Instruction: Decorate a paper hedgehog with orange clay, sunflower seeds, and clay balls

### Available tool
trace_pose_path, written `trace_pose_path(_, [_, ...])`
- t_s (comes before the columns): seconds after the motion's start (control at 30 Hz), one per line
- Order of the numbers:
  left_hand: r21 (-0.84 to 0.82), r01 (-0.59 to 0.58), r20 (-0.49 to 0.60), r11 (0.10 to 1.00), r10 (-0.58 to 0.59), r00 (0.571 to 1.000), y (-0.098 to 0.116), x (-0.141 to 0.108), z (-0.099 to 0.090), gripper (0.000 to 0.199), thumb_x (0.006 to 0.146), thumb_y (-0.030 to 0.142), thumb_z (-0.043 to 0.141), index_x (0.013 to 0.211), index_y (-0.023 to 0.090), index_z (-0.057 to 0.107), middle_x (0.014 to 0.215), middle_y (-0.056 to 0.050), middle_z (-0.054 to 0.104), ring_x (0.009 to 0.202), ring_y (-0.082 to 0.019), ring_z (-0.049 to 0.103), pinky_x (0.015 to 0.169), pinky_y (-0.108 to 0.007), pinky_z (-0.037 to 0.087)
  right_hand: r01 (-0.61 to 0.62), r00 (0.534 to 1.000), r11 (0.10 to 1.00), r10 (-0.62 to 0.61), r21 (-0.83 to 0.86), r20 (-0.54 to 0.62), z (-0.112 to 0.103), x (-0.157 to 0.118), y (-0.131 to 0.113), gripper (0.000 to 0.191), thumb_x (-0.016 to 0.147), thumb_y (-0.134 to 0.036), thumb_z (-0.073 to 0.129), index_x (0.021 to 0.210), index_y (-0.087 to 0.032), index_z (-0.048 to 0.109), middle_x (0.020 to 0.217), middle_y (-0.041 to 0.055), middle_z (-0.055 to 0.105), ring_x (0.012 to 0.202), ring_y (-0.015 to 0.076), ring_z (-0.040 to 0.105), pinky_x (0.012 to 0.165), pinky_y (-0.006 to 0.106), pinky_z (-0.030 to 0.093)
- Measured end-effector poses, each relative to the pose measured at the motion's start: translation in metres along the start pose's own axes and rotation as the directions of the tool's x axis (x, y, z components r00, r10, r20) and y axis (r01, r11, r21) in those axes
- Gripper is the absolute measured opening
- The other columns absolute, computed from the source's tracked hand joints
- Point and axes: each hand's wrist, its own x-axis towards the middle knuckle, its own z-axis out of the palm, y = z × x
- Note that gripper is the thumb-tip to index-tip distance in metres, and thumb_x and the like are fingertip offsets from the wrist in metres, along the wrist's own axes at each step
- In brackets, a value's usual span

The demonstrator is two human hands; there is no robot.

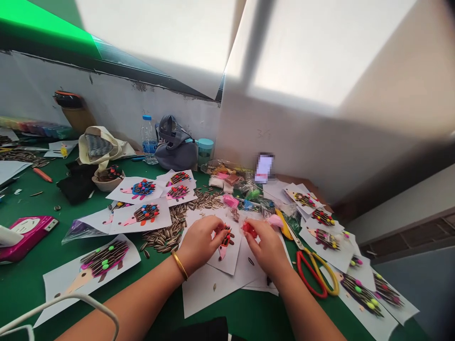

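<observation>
My left hand (203,240), with a gold bangle at the wrist, is over a small card (230,259) bearing a pink-faced hedgehog picture (223,246). Its thumb and fingers are pinched together at the hedgehog's seed spines; what they hold, if anything, is too small to make out. To the right, my right hand (267,244) grips a lump of red modelling clay (250,230) that seems to be in clear wrapping. White paper sheets (202,293) lie under both hands. Beside my left hand spreads a pile of striped sunflower seeds (170,232).
Hedgehog cards with seed spines and coloured dots lie at left (106,260) and right (327,239). Scissors (313,270) rest right of my right hand. Bagged clay (231,201), a phone (264,168), a water bottle (148,139) and a grey bag (177,154) stand behind.
</observation>
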Motion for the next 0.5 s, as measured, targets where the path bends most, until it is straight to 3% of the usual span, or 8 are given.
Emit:
trace_pose_path(0.17, [-0.402, 0.078, 0.086, 0.912, -0.047, 0.995, 0.011, -0.008, 0.014, 0.013, 0.089, 0.033, 0.052, 0.092, 0.022, 0.059, 0.086, -0.001, 0.066, 0.081, -0.016, 0.061, 0.075, -0.027, 0.048, 0.067, 0.997, 0.989, -0.061, 0.135, -0.049, 0.004, -0.012, -0.016, 0.027, 0.094, -0.028, 0.045, 0.115, -0.021, 0.06, 0.111, 0.0093, 0.066, 0.106, 0.0227, 0.058, 0.093, 0.037, 0.045])
trace_pose_path(0.4, [-0.738, 0.213, 0.173, 0.64, -0.126, 0.977, 0.011, -0.007, 0.027, 0.025, 0.08, 0.04, 0.065, 0.093, 0.019, 0.061, 0.086, -0.003, 0.063, 0.068, -0.014, 0.058, 0.055, -0.025, 0.048, 0.163, 0.98, 0.959, -0.132, 0.233, -0.146, 0.008, -0.015, -0.018, 0.021, 0.093, -0.026, 0.051, 0.112, -0.023, 0.06, 0.104, 0.0085, 0.065, 0.098, 0.023, 0.059, 0.086, 0.04, 0.047])
trace_pose_path(0.5, [-0.684, 0.107, 0.066, 0.721, -0.085, 0.994, 0.011, -0.007, 0.025, 0.02, 0.081, 0.035, 0.066, 0.094, 0.02, 0.071, 0.089, -0.004, 0.064, 0.077, -0.017, 0.061, 0.065, -0.028, 0.051, 0.173, 0.98, 0.953, -0.141, 0.249, -0.139, 0.011, -0.016, -0.017, 0.02, 0.093, -0.023, 0.053, 0.112, -0.023, 0.06, 0.102, 0.0079, 0.065, 0.095, 0.0228, 0.059, 0.083, 0.04, 0.047])
